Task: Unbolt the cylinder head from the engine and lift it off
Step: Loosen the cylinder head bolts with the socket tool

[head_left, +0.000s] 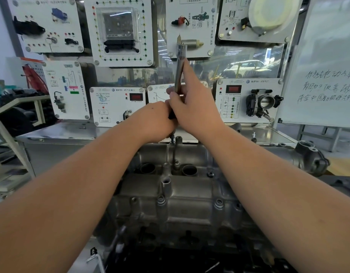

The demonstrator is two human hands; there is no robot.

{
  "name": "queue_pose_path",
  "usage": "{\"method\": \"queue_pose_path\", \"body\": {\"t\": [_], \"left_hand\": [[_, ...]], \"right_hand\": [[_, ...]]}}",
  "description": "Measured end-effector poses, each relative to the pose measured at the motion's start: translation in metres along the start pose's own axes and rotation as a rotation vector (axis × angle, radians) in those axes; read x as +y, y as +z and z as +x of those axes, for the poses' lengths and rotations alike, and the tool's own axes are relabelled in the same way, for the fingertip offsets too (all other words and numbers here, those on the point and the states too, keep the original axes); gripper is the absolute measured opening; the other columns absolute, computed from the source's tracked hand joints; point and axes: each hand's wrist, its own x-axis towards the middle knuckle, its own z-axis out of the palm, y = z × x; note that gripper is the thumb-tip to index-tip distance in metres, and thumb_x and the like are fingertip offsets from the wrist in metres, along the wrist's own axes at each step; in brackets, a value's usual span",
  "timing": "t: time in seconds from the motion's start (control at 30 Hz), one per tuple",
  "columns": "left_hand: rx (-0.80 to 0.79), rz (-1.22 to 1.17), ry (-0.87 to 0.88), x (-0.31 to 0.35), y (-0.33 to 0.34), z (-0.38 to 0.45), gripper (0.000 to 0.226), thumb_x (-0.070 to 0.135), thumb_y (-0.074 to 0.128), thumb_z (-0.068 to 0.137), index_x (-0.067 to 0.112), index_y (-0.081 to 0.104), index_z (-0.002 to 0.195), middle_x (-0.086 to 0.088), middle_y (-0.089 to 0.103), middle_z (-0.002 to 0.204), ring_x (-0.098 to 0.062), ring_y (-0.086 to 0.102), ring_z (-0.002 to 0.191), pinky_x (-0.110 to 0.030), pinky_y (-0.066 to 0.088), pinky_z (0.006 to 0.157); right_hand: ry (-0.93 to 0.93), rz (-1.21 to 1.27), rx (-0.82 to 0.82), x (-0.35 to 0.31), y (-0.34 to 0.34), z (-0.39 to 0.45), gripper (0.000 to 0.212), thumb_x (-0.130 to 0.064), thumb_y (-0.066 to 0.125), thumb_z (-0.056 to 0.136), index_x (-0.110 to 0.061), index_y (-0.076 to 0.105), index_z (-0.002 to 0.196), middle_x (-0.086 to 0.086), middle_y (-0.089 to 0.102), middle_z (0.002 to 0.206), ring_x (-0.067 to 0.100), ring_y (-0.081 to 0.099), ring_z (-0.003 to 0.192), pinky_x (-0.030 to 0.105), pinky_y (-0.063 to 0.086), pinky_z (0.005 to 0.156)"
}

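Both arms outstretched, left hand (156, 120) and right hand (192, 103) touching, fingers curled

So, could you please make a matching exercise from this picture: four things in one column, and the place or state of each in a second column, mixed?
Things:
1. socket wrench
2. cylinder head
3. whiteboard
4. throttle body

Place or state:
A. far right, with handwriting on it
B. gripped by both hands (left hand, right hand), pointing up
C. mounted on a display panel, lower right
D. on the engine, below the forearms

Pairs: 1-B, 2-D, 3-A, 4-C
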Motion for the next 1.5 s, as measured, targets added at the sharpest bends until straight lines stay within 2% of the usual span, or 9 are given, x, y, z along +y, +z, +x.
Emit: {"method": "queue_pose_path", "body": {"t": [0.1,0.3,0.43,0.7,0.9,1.1,1.3,1.43,1.5], "left_hand": [[0.019,0.035,0.007,0.0002,-0.0002,0.0006,0.027,0.021,0.048,0.099,0.025,0.052,0.072,-0.010,0.073,0.082,-0.025,0.068,0.080,-0.045,0.055,0.081],[0.005,-0.021,0.005,-0.0006,0.0005,0.0009,0.018,0.019,0.049,0.097,0.023,0.054,0.080,-0.004,0.071,0.084,-0.022,0.067,0.085,-0.040,0.054,0.081],[0.022,0.026,0.010,0.0014,-0.0002,0.0002,0.026,0.023,0.049,0.099,0.023,0.053,0.074,-0.010,0.073,0.082,-0.025,0.069,0.081,-0.043,0.055,0.081],[-0.007,-0.069,-0.009,0.0000,-0.0003,0.0003,0.013,0.020,0.052,0.097,0.015,0.063,0.094,-0.008,0.073,0.088,-0.023,0.068,0.082,-0.043,0.056,0.081],[0.008,-0.046,-0.010,0.0010,-0.0022,-0.0004,0.025,0.025,0.053,0.097,0.014,0.066,0.079,-0.009,0.075,0.075,-0.024,0.073,0.073,-0.040,0.058,0.074],[-0.012,-0.057,0.011,-0.0022,-0.0001,0.0014,0.019,0.021,0.052,0.098,0.010,0.067,0.094,-0.010,0.073,0.087,-0.027,0.069,0.083,-0.044,0.056,0.079],[0.007,-0.065,-0.013,-0.0052,0.0015,0.0045,0.024,0.029,0.055,0.096,0.022,0.063,0.074,0.000,0.072,0.067,-0.016,0.071,0.064,-0.029,0.055,0.064],[0.016,-0.024,0.025,-0.0044,0.0020,0.0030,0.025,0.028,0.052,0.099,0.018,0.057,0.078,-0.004,0.066,0.074,-0.021,0.063,0.072,-0.033,0.047,0.063],[0.000,-0.040,0.030,-0.0035,0.0016,0.0025,0.020,0.025,0.050,0.100,0.013,0.061,0.088,-0.006,0.069,0.083,-0.024,0.066,0.082,-0.038,0.052,0.074]], "right_hand": [[-0.029,-0.018,0.058,-0.0002,0.0009,-0.0014,0.081,-0.019,0.061,0.098,-0.031,0.012,0.161,0.004,0.073,0.095,0.015,0.069,0.069,0.039,0.060,0.076],[0.005,0.058,0.046,-0.0002,0.0006,0.0003,0.076,-0.013,0.055,0.097,-0.029,0.017,0.161,0.006,0.072,0.096,0.019,0.069,0.067,0.045,0.060,0.073],[-0.016,0.031,0.071,-0.0012,0.0002,-0.0005,0.073,-0.017,0.063,0.095,-0.029,0.028,0.157,0.000,0.072,0.099,0.015,0.068,0.071,0.042,0.059,0.077],[0.005,0.050,0.059,-0.0003,0.0003,0.0023,0.068,-0.014,0.056,0.098,-0.027,0.028,0.158,0.005,0.071,0.092,0.020,0.070,0.071,0.044,0.059,0.076],[-0.028,0.016,0.086,-0.0008,0.0005,0.0001,0.069,-0.018,0.065,0.095,-0.029,0.035,0.155,-0.003,0.070,0.086,0.011,0.067,0.074,0.033,0.058,0.078],[0.003,0.066,0.047,-0.0004,0.0003,0.0025,0.064,-0.013,0.057,0.097,-0.025,0.033,0.155,0.009,0.070,0.087,0.022,0.070,0.074,0.044,0.059,0.077],[-0.027,0.016,0.059,0.0003,-0.0003,0.0001,0.068,-0.017,0.064,0.095,-0.027,0.034,0.156,-0.003,0.068,0.080,0.009,0.065,0.074,0.027,0.055,0.075],[0.023,0.061,0.039,0.0012,-0.0015,0.0029,0.059,-0.013,0.057,0.098,-0.018,0.036,0.153,0.008,0.070,0.089,0.018,0.070,0.081,0.041,0.059,0.079],[0.032,0.058,0.025,0.0009,-0.0014,0.0023,0.060,-0.014,0.057,0.098,-0.018,0.034,0.154,0.010,0.070,0.088,0.019,0.069,0.079,0.040,0.059,0.076]]}}
